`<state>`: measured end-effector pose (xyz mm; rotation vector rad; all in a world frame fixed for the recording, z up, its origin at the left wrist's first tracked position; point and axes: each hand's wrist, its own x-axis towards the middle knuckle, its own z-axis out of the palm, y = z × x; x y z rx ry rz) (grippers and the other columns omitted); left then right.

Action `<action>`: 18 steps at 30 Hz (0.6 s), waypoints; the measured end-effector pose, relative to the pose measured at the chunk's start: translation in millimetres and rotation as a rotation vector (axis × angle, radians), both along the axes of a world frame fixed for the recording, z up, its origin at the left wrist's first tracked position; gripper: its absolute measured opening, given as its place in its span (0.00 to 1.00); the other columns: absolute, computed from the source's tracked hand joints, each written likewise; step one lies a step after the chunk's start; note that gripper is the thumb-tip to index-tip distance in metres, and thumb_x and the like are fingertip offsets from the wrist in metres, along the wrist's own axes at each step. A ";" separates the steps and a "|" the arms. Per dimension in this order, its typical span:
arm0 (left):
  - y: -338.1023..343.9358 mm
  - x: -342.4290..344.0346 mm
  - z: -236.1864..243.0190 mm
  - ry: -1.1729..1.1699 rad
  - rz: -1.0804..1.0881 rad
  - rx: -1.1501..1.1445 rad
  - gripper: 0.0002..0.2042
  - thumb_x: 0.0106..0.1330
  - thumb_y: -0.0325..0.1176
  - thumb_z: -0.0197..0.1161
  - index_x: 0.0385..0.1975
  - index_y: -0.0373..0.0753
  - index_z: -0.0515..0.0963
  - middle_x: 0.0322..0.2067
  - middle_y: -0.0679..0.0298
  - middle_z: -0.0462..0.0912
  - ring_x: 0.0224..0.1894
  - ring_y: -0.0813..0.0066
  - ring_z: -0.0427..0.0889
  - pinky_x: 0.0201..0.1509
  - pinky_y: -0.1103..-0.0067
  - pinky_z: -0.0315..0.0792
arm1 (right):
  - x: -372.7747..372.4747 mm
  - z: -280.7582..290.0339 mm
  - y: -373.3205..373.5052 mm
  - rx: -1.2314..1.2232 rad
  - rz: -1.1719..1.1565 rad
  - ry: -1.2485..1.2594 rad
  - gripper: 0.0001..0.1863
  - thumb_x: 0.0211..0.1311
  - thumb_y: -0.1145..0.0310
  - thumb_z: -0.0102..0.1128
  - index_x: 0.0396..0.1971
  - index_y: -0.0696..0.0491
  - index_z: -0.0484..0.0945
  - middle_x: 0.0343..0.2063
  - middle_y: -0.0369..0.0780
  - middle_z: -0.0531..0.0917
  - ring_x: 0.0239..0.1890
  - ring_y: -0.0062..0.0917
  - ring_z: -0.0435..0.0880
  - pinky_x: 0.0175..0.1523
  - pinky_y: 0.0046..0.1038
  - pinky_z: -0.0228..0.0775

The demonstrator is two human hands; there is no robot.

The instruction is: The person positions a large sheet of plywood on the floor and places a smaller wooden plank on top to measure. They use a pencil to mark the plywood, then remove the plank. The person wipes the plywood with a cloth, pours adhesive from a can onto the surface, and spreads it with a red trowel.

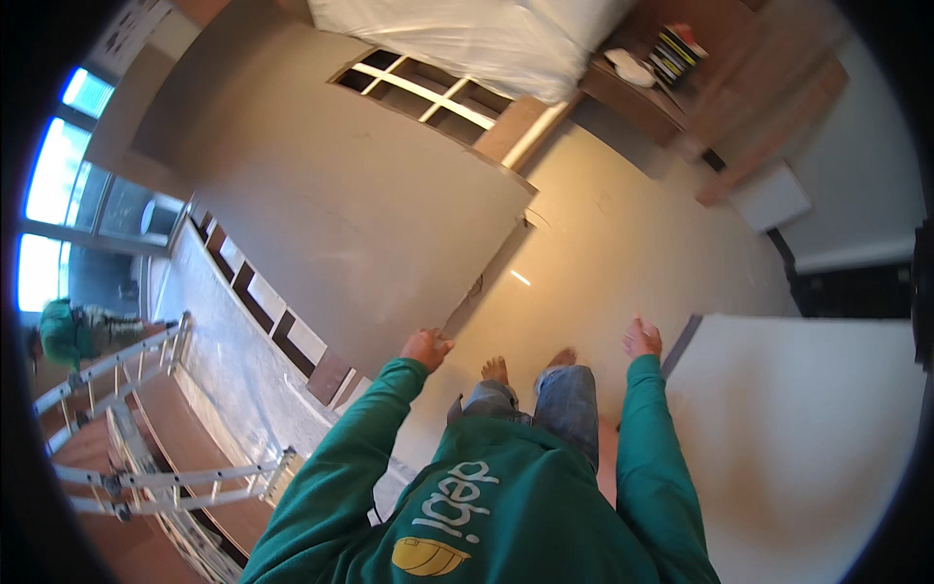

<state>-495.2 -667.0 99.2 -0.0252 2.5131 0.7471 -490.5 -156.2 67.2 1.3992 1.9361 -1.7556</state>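
My left hand (427, 348) is out in front of me, next to the near corner of a large grey-brown board (360, 214). Its fingers are loosely bent and partly apart, with nothing visible in them; whether they touch the board's edge I cannot tell. On the other side, my right hand (642, 338) hangs beside the dark edge of a broad white panel (798, 428). Its fingers are loosely spread and hold nothing that I can see. Both of my bare feet are on the glossy beige floor (603, 224) between the two.
A slatted frame (425, 91) shows beyond the board, near white sheeting (477, 39). An aluminium ladder (185, 477) lies at the left, where another person in green (63, 336) bends near windows. A brown wooden unit (632, 92) carries small items at the far right.
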 end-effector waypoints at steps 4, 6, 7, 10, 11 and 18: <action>35.8 -40.4 -25.0 -0.098 0.158 -0.018 0.24 0.64 0.53 0.64 0.48 0.37 0.79 0.43 0.49 0.84 0.47 0.54 0.83 0.49 0.64 0.77 | -130.4 -54.2 -75.3 0.118 0.237 0.139 0.48 0.55 0.47 0.74 0.63 0.66 0.61 0.48 0.51 0.82 0.46 0.31 0.83 0.51 0.29 0.76; 51.6 -59.0 -40.8 -0.357 0.401 0.146 0.26 0.65 0.56 0.63 0.50 0.39 0.79 0.44 0.53 0.84 0.47 0.61 0.83 0.46 0.66 0.79 | -179.8 -76.2 -103.7 0.013 0.304 0.095 0.50 0.52 0.46 0.75 0.61 0.70 0.62 0.48 0.50 0.82 0.46 0.29 0.83 0.52 0.28 0.75; 57.5 -68.7 -45.9 -0.420 0.566 0.242 0.27 0.65 0.57 0.62 0.51 0.39 0.79 0.47 0.53 0.82 0.47 0.60 0.82 0.47 0.65 0.79 | -201.2 -95.7 -114.1 0.000 0.398 0.101 0.51 0.50 0.45 0.76 0.60 0.70 0.63 0.49 0.51 0.82 0.47 0.29 0.82 0.55 0.28 0.73; 83.1 -99.0 -74.7 -0.587 1.055 0.477 0.30 0.65 0.61 0.60 0.55 0.41 0.76 0.54 0.55 0.78 0.50 0.59 0.80 0.48 0.63 0.79 | -258.5 -160.6 -146.9 -0.009 0.601 0.003 0.53 0.47 0.42 0.76 0.60 0.70 0.64 0.52 0.53 0.79 0.52 0.31 0.80 0.59 0.30 0.71; 85.5 -106.2 -89.3 -0.613 1.224 0.507 0.32 0.66 0.62 0.59 0.58 0.41 0.74 0.56 0.56 0.76 0.51 0.60 0.79 0.46 0.63 0.80 | -276.0 -173.1 -162.1 0.002 0.627 -0.062 0.54 0.47 0.41 0.75 0.60 0.70 0.64 0.54 0.53 0.78 0.53 0.33 0.79 0.60 0.31 0.71; 120.9 -128.1 -207.2 -0.538 2.192 0.977 0.59 0.56 0.74 0.59 0.74 0.33 0.42 0.71 0.43 0.52 0.68 0.49 0.65 0.64 0.51 0.69 | -386.7 -221.7 -198.7 0.252 0.427 -0.367 0.59 0.45 0.35 0.73 0.64 0.69 0.62 0.63 0.56 0.69 0.66 0.41 0.68 0.69 0.40 0.62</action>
